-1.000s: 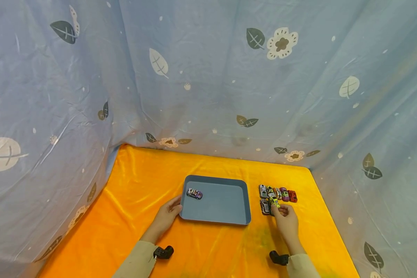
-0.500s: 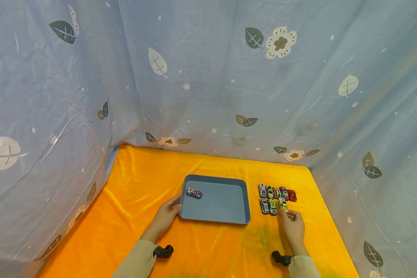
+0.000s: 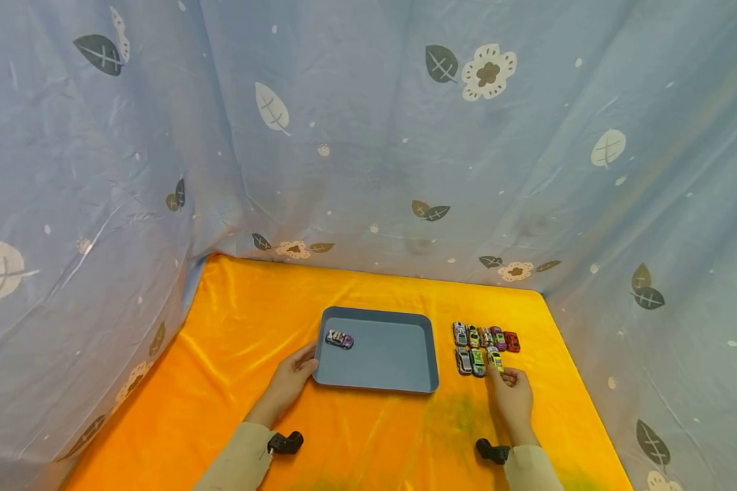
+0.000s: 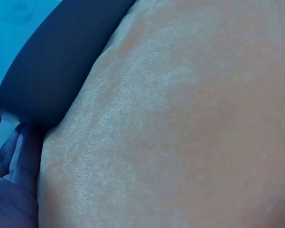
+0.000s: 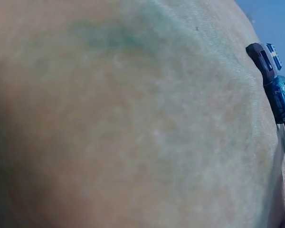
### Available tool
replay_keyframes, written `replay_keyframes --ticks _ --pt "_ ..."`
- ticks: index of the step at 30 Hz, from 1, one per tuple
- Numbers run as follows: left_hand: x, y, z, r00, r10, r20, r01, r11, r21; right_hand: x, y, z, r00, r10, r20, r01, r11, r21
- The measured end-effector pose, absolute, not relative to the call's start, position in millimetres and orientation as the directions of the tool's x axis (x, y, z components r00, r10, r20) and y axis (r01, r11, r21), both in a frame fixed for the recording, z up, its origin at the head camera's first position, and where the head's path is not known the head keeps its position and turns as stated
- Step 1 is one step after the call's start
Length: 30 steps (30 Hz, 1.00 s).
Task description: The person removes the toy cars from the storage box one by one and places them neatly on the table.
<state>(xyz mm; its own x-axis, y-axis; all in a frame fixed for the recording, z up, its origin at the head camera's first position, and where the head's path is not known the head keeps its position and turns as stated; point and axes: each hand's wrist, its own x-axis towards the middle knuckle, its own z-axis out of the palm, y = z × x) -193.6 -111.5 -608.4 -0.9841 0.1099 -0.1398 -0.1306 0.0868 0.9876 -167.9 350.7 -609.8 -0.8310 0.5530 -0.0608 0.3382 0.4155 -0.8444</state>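
My left hand [image 3: 286, 380] grips the left wall of a blue-grey tray [image 3: 374, 390]; in the left wrist view its fingers [image 4: 26, 159] lie against the outer side. Inside the tray, near its upper left, is a purple and white toy car [image 3: 340, 339]. My right hand [image 3: 513, 397] pinches the near end of a yellow toy car [image 3: 495, 357], beside a green toy car [image 3: 478, 362] and a dark grey-and-white one [image 3: 463, 361]. In the right wrist view only the edge of that hand shows, and the yellow car is mostly out of frame.
Behind the front row stand several more toy cars side by side, from a white one [image 3: 460, 333] to a red one [image 3: 512, 341]. An orange cloth [image 3: 368, 436] covers the table. Blue patterned curtains [image 3: 356, 170] enclose the back and sides.
My right hand has moved the yellow car rightward from over the green car to the green car's right side in the front row. The left hand keeps its hold on the tray.
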Motion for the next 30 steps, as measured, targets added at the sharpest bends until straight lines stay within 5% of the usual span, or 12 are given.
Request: replay_keyframes --ticks 30 --pt "-196.1 -114.0 -608.8 -0.981 0.134 -0.141 -0.132 0.074 0.989 -173.0 345.1 -609.4 -0.800 0.598 -0.040 0.361 0.427 -0.829"
